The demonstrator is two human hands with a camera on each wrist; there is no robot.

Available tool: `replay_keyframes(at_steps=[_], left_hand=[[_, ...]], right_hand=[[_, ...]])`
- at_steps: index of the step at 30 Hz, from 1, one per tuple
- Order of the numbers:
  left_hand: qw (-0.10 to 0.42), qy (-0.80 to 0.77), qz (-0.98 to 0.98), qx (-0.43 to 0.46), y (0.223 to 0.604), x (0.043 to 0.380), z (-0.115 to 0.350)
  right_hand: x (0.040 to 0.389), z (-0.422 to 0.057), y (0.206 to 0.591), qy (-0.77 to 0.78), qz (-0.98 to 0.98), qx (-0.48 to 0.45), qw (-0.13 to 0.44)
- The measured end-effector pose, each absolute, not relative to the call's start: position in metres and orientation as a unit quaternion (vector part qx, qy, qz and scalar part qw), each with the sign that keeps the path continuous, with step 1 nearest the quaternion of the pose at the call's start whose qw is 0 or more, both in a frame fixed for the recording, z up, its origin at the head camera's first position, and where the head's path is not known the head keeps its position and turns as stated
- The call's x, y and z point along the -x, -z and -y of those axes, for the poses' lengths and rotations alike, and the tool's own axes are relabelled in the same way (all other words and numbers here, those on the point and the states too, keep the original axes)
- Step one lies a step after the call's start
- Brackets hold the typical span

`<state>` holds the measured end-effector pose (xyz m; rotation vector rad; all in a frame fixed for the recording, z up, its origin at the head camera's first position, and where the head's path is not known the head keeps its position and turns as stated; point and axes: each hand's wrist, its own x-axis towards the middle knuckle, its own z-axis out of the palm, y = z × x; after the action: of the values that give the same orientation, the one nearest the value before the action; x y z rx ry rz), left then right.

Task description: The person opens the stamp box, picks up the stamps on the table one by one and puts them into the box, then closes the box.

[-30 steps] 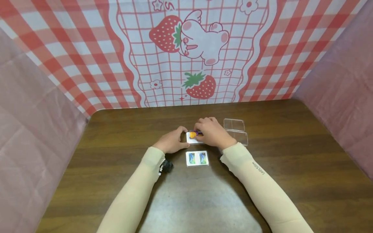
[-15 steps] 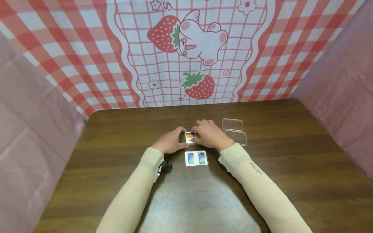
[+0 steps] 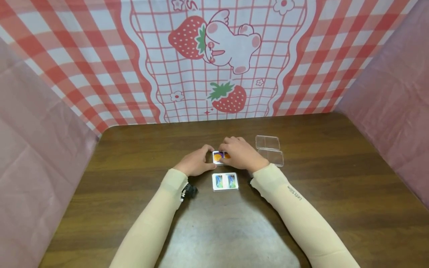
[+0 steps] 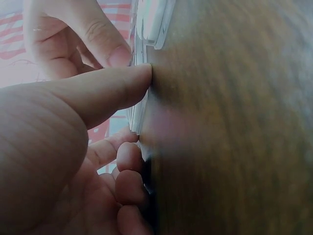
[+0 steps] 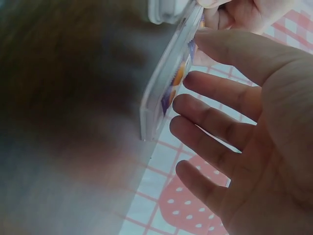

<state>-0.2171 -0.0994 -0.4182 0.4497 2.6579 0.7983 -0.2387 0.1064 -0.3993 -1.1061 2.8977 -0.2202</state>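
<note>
A flat white case [image 3: 217, 162] with orange-and-purple pictures [image 3: 218, 157] lies on the table in the head view, partly hidden by my right hand. My left hand [image 3: 194, 162] grips its left end, thumb [image 4: 124, 88] on the near edge and index finger at the far one. Over the right part is my right hand [image 3: 242, 153]. Its thumb [image 5: 225, 49] touches the top of the case, and the fairly straight fingers [image 5: 205, 117] are at the far side. Nearer the body lies a second flat case [image 3: 225, 182] with two blue-green pictures.
To the right of my right hand lies a clear plastic case [image 3: 267, 142] opened out flat, its lower half partly covered by the hand. A red-and-white checked cloth [image 3: 134, 74] hangs behind the wooden table [image 3: 214, 230]. Pink cloth [image 3: 385, 82] hangs at both sides.
The orange-and-purple picture piece was raised and tilted under my right fingers; now it lies flat on the white case. My left hand has stayed at the left end.
</note>
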Motion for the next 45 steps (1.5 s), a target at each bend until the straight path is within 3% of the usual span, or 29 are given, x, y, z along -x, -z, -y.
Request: replay_keyframes(at_steps=[18,45], left_hand=[[0.164,-0.28,-0.932,-0.16,0.417,0.218,0.101],[0.175,-0.29,-0.927,-0.16,0.416,0.217,0.1]], right_hand=[[0.242,-0.108,0.402,0.084,-0.93,0.358,0.021],[0.248,-0.146,0.371,0.135,-0.942,0.298,0.074]])
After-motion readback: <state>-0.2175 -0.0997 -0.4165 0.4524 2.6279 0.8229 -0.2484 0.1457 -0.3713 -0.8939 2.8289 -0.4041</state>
